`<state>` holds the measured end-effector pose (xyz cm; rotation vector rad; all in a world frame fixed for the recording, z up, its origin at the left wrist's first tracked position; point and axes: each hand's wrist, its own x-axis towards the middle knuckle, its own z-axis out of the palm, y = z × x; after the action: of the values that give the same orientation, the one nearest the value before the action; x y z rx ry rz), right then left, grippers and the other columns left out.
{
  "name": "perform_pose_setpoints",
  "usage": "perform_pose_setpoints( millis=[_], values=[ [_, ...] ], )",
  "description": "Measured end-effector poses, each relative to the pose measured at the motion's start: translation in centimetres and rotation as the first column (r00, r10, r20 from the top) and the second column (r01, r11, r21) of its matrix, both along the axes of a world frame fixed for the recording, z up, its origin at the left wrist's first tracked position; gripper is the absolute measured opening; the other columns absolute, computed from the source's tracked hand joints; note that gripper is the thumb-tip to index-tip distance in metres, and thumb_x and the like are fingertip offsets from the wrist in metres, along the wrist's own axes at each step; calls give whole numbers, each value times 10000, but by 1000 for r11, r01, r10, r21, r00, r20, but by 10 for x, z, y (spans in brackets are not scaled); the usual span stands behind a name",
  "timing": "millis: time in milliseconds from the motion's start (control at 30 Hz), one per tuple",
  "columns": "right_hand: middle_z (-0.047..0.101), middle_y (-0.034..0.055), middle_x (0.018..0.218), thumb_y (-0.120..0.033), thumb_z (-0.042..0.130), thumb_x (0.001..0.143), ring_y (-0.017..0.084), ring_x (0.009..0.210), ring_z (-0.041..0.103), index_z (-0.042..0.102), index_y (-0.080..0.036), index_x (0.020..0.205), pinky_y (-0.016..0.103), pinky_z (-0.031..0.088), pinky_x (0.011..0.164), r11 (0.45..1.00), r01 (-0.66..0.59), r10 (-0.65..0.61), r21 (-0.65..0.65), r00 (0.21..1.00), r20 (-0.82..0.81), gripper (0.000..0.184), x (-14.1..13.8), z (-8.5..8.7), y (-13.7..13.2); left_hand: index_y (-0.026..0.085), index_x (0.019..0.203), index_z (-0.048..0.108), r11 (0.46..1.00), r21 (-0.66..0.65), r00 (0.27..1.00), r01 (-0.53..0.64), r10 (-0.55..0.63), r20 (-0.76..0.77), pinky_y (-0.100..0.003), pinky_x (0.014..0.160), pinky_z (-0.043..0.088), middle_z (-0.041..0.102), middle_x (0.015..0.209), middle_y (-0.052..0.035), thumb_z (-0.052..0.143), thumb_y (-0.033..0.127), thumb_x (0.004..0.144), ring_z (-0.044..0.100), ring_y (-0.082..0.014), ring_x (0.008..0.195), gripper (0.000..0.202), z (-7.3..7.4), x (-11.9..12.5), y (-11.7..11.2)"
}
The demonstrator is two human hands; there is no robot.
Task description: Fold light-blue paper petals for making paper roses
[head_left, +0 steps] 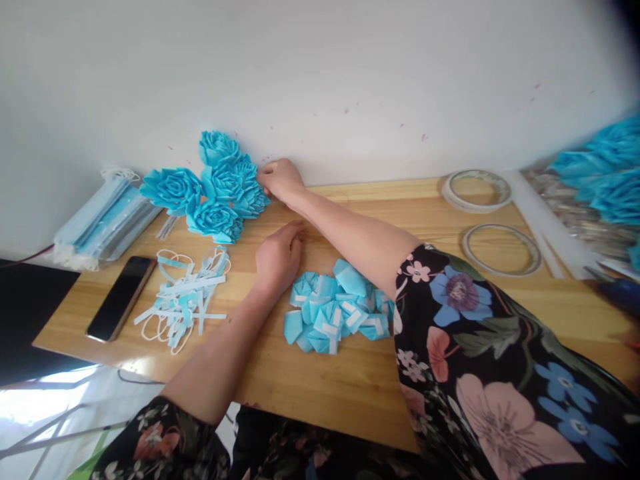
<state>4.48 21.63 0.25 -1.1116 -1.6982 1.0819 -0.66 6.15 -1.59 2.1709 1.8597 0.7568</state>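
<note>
A cluster of blue ruffled flowers (pixel 220 183), folded from mask-like material, lies against the wall at the back left. At its right edge my right hand (pixel 284 181) is closed, fingertips pinched at the rim of one flower (pixel 253 199). Lower down, my left hand (pixel 280 257) hovers over or rests on the table with its fingers curled; what they hold, if anything, is hidden. In front of my right forearm sits a pile of folded blue pieces (pixel 325 307) with white strips on them, partly covered by my sleeve.
Stacked face masks (pixel 100 220) and a phone (pixel 121 298) lie at the left, beside a heap of cut strips and ear loops (pixel 185 297). Two tape rolls (pixel 477 191) (pixel 501 249) lie at the right. More blue flowers (pixel 607 170) stand at the far right.
</note>
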Motion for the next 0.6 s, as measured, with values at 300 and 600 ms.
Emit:
perform_pose_setpoints(
  millis=[300,600],
  values=[
    [569,-15,572,-233,528,791,97,563,523,645,-144,680,205,414,620,999,-40,40,-9,998,41,185,2,0,0,200,1138,678,1000,-4,1000,2,-2,2,-293,976,487,682,1239,-16,417,131,865,634,-196,1128,384,-1,-2,1],
    [522,-8,535,-224,530,822,130,595,518,566,-171,596,240,419,650,998,1,-7,66,997,82,235,3,3,-6,187,1166,671,1000,-17,1000,-16,16,-6,-307,973,487,679,1246,-28,410,138,870,632,-210,1135,398,1,0,0]
  ],
)
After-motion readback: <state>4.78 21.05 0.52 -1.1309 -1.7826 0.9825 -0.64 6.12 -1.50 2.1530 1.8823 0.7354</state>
